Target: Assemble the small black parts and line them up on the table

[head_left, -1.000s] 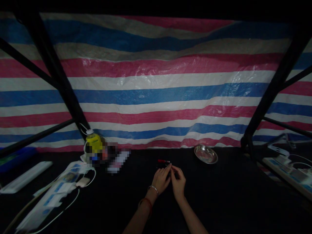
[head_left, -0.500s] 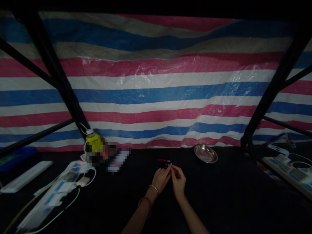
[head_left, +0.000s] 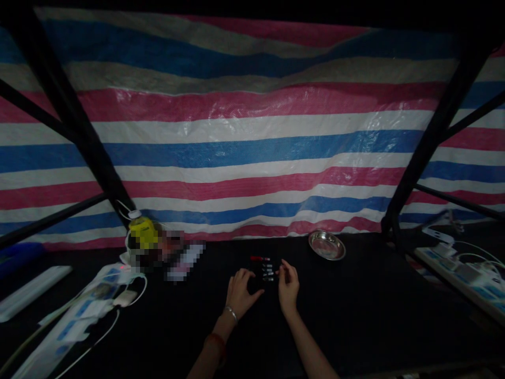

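Observation:
On the black tabletop lies a row of small slim pen-like tubes, one red tube [head_left: 259, 258] at the far end and several dark tubes [head_left: 268, 273] with pale silvery tips nearer to me. Their exact kind is too dim to tell. My left hand [head_left: 239, 290] is at the left ends of the row, thumb and fingers apart, partly around the dark tubes. Beside the right ends is my right hand [head_left: 289, 287], its fingers bent and slightly apart, with nothing visible in them. A bracelet and a red band circle my left wrist.
A round metal dish [head_left: 326, 245] stands at the back right. To the left are a yellow-labelled bottle [head_left: 143, 231], a blurred patch of items and a power strip [head_left: 79, 316] with white cables. Black frame posts and a striped sheet [head_left: 252, 158] bound the back.
My hands were together at the row's right end; they have come apart. The left hand moved left and opened, uncovering the dark tubes. The view has shifted slightly.

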A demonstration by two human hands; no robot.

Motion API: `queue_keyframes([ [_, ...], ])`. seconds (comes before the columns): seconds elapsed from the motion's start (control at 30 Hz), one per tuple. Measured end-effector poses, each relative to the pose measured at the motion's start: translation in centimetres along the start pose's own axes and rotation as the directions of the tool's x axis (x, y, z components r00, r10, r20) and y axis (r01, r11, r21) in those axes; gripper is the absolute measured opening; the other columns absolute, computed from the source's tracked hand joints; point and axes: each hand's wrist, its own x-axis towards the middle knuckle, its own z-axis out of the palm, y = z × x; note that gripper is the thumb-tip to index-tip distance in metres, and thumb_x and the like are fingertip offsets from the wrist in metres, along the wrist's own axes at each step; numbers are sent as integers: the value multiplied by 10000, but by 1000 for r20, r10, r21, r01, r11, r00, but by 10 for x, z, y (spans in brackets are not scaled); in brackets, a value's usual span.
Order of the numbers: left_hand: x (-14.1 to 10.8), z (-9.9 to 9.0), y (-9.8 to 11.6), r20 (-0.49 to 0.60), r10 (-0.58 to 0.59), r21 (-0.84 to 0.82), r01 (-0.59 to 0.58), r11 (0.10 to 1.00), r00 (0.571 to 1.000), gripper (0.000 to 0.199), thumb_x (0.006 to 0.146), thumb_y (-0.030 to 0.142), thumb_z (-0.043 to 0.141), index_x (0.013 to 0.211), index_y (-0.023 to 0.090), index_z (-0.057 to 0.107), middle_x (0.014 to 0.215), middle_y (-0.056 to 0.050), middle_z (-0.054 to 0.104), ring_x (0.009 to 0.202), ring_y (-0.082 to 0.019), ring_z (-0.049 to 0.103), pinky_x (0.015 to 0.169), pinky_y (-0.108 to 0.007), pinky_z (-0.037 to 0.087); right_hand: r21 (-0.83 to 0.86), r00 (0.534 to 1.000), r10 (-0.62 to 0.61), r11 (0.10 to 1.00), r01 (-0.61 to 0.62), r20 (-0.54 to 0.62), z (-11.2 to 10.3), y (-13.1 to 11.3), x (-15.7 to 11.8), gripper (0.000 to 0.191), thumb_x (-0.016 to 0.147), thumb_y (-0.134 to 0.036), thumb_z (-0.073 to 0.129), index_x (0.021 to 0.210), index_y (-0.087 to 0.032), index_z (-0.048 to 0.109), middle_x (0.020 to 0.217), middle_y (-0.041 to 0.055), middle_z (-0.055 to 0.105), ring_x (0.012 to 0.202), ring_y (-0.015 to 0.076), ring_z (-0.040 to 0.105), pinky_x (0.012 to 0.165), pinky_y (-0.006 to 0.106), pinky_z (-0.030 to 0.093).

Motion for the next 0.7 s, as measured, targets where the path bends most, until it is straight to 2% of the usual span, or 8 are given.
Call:
queue_keyframes([
  [0.1, -14, -5, -6, 49, -75, 11, 74, 997, 996, 320, 644, 348, 667, 919, 210, 580, 978, -42, 565, 922, -219, 546, 806, -366, 412, 11, 1000, -14, 1000, 13, 27, 0, 1, -2, 323, 831, -402, 499, 1008, -167, 630, 916, 85, 595, 681, 146, 594, 666, 298, 501],
  [0.2, -26, -2, -16, 34, -116, -38, 117, 992, 993, 294, 702, 358, 611, 954, 209, 588, 984, -49, 573, 933, -221, 549, 805, -374, 433, 41, 999, 9, 999, -11, 50, -1, 1, -3, 297, 810, -386, 530, 975, -165, 640, 900, 80, 598, 677, 151, 601, 662, 305, 503],
  [0.33, -32, 6, -29, -40, -112, -116, 107, 987, 993, 308, 733, 345, 576, 1011, 218, 613, 978, -62, 592, 920, -227, 571, 793, -394, 471, 91, 994, 77, 992, -84, 75, -1, 3, -2, 308, 776, -391, 572, 962, -155, 642, 867, 75, 609, 658, 152, 608, 632, 293, 505],
  [0.47, -30, 9, -35, -89, -87, -224, 65, 972, 992, 208, 780, 304, 500, 847, 209, 671, 866, -65, 631, 830, -208, 608, 773, -383, 505, 122, 986, 134, 982, -147, 104, 0, 7, -1, 323, 739, -401, 612, 934, -147, 653, 821, 72, 637, 624, 150, 602, 599, 281, 501],
  [0.6, -30, 8, -28, -153, -102, -322, 48, 946, 983, 258, 818, 320, 444, 841, 210, 677, 825, -57, 662, 776, -192, 633, 745, -368, 532, 138, 975, 180, 971, -198, 129, 1, 7, -1, 347, 691, -423, 654, 893, -141, 669, 760, 65, 658, 602, 154, 592, 584, 283, 500],
  [0.7, -31, 5, -11, -254, -126, -390, 17, 920, 959, 280, 832, 361, 441, 903, 210, 666, 862, -55, 662, 793, -181, 638, 731, -339, 544, 149, 970, 202, 963, -222, 137, 1, 1, -3, 345, 652, -430, 690, 849, -147, 685, 713, 54, 665, 603, 162, 595, 588, 290, 501],
])
